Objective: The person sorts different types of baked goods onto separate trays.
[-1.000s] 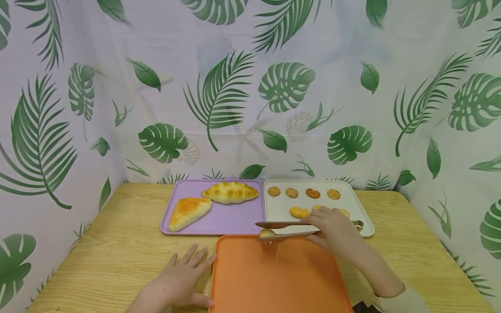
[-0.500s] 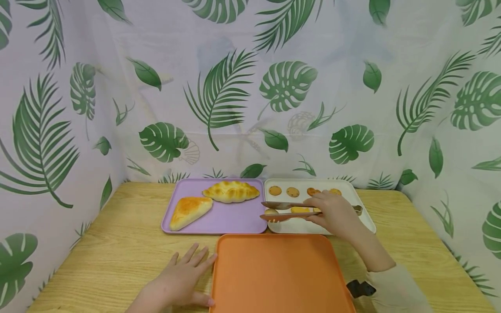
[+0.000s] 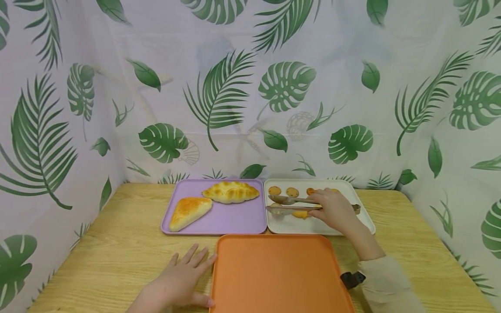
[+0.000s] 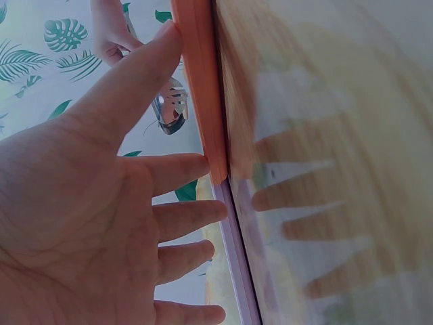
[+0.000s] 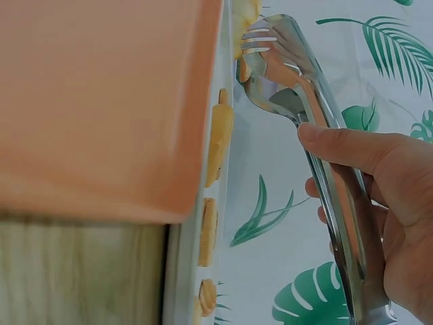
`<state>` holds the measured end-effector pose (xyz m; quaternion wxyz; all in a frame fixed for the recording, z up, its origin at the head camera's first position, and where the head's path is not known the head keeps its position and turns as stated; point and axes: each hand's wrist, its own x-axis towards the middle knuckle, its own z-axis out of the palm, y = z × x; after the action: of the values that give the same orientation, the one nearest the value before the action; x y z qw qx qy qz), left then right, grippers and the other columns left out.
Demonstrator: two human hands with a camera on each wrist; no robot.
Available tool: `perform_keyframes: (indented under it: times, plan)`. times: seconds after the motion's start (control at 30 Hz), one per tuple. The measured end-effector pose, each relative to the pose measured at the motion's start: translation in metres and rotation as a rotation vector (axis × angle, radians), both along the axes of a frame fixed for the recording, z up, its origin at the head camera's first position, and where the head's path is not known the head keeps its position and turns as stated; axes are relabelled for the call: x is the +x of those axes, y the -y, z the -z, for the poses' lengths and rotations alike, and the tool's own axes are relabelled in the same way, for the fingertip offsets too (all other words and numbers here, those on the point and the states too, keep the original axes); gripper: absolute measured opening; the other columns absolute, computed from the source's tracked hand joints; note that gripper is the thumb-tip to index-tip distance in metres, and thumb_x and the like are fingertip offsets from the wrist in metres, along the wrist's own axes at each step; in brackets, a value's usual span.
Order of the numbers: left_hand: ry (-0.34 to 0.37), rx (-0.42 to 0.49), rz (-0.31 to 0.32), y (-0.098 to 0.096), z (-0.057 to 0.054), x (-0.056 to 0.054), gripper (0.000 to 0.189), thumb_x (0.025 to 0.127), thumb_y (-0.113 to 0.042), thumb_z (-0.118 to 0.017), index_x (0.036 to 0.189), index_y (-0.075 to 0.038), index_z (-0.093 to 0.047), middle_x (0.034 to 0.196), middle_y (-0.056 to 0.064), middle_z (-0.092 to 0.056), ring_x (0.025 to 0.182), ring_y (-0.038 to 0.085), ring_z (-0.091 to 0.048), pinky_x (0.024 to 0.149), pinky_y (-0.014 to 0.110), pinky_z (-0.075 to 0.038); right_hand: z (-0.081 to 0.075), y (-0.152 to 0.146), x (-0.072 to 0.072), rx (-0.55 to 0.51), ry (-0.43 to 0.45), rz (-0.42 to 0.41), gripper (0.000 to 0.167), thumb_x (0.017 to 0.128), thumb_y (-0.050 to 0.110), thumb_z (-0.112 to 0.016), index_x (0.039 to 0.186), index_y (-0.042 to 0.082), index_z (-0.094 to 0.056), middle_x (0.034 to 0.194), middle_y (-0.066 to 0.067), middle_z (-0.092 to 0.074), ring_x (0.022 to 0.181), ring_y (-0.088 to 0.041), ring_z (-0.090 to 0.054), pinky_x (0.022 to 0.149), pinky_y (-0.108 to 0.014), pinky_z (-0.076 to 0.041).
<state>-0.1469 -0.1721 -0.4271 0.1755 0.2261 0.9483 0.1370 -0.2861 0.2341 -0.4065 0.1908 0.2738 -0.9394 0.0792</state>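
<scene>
My right hand [image 3: 334, 211] grips metal serving tongs [image 3: 287, 200] over the white tray [image 3: 362, 217]. The tongs point left, their two arms apart, and a small round cookie [image 3: 276, 212] shows at their tips, at the left end of the tray's front row. In the right wrist view the thumb presses along one arm of the tongs [image 5: 331, 196], fingers behind. My left hand [image 3: 178, 278] lies beside the orange tray [image 3: 279, 274] with fingers spread; thumb and index fingertips are at its left rim. The left wrist view shows those fingers straight, holding nothing.
Behind the orange tray on the left is a purple tray [image 3: 231, 221] bearing a triangular bread [image 3: 189, 213] and a braided bread [image 3: 231, 192]. Small cookies, such as a round one [image 3: 275, 191], line the white tray. A leaf-print cloth [image 3: 235, 152] encloses the wooden table [image 3: 98, 252].
My right hand has carried the tongs and the round cookie back from the orange tray's far edge to the white tray. The left hand has stayed in place.
</scene>
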Motion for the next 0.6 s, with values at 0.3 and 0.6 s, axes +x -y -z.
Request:
perform_keyframes:
  times: [0.3, 0.6]
  plan:
    - [0.004, 0.009, -0.003, -0.002, 0.001, 0.001, 0.103, 0.072, -0.068, -0.069, 0.153, -0.017, -0.032, 0.160, 0.016, -0.027, 0.149, 0.043, -0.015, 0.109, 0.076, -0.017, 0.010, -0.001, -0.010, 0.023, 0.058, 0.049, 0.034, 0.072, 0.026, -0.085, 0.101, 0.010, -0.074, 0.097, -0.005, -0.074, 0.079, -0.023, -0.062, 0.063, -0.039, -0.052]
    - [0.009, 0.010, -0.008, -0.002, 0.000, 0.002, 0.102, 0.072, -0.066, -0.070, 0.153, -0.017, -0.032, 0.160, 0.016, -0.028, 0.149, 0.043, -0.016, 0.108, 0.076, -0.018, 0.010, 0.000, -0.014, 0.066, 0.099, 0.078, 0.033, 0.073, 0.028, -0.084, 0.099, 0.011, -0.074, 0.095, -0.004, -0.072, 0.080, -0.023, -0.061, 0.062, -0.037, -0.050]
